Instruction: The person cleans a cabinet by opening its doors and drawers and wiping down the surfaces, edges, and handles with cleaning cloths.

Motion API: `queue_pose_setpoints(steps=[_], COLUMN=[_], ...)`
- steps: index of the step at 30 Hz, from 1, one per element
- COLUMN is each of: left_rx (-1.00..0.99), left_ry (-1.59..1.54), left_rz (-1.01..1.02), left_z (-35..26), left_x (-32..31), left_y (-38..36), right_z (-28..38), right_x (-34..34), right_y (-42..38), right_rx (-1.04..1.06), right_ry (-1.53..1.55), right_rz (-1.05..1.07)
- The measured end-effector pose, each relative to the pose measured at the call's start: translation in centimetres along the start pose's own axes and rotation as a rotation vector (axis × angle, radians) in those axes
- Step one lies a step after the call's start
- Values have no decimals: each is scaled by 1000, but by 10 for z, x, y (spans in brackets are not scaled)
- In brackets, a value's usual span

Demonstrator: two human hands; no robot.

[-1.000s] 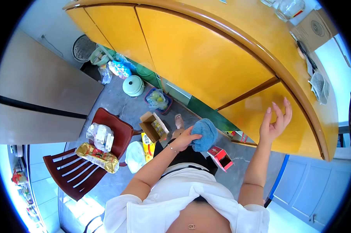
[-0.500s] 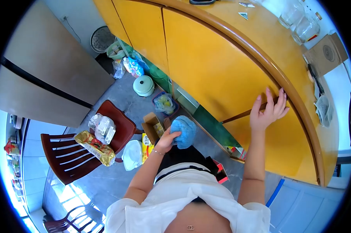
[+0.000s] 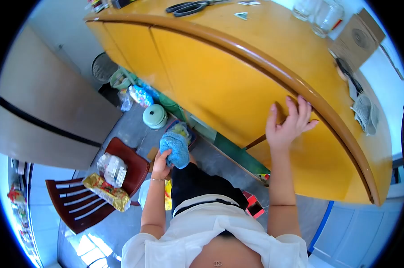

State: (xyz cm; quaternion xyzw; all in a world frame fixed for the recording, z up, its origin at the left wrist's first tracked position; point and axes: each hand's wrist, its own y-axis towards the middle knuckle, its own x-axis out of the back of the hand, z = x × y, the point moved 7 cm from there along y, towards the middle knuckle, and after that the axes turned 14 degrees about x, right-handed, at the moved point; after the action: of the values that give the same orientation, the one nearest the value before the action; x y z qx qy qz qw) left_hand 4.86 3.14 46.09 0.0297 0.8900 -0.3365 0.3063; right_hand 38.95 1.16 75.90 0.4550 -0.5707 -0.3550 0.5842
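Observation:
My left hand (image 3: 162, 166) is closed around a folded blue cloth (image 3: 174, 149), held out in front of my black trousers and away from the cabinet. Against the upper part of a yellow cabinet door (image 3: 211, 94), my right hand (image 3: 290, 124) has its fingers spread. Its fingertips are right at the door's top edge, just below the brown rim (image 3: 251, 49) of the countertop. A dark brown strip (image 3: 255, 142) runs between two doors beside my right wrist.
Scissors (image 3: 190, 8), glass jars (image 3: 325, 20) and a cardboard box (image 3: 357, 38) stand or lie on the countertop. A pale green lidded pot (image 3: 155, 116) is on the floor. To the left, a red-brown chair (image 3: 126, 158) carries plastic containers (image 3: 112, 169) and a gold package (image 3: 105, 192).
My view has shifted, bringing the scissors into sight. My left hand has carried the blue cloth left and forward. The right hand stays at the door's top edge, fingers still spread.

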Motion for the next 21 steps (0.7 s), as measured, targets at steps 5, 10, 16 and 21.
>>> queue_pose_setpoints(steps=[5, 10, 16, 21], left_rx=[-190, -469, -595, -614], left_ry=[64, -85, -152, -195], left_rz=[-96, -2, 9, 165], left_z=[-81, -168, -231, -276], left_x=[-99, -184, -211, -233], left_y=[22, 15, -2, -27], right_z=[-3, -6, -7, -4], right_x=[-2, -4, -4, -1], right_y=[-2, -5, -8, -8], right_rx=[6, 10, -1, -55], right_ry=[-19, -44, -62, -18], right_rz=[-11, -21, -11, 11])
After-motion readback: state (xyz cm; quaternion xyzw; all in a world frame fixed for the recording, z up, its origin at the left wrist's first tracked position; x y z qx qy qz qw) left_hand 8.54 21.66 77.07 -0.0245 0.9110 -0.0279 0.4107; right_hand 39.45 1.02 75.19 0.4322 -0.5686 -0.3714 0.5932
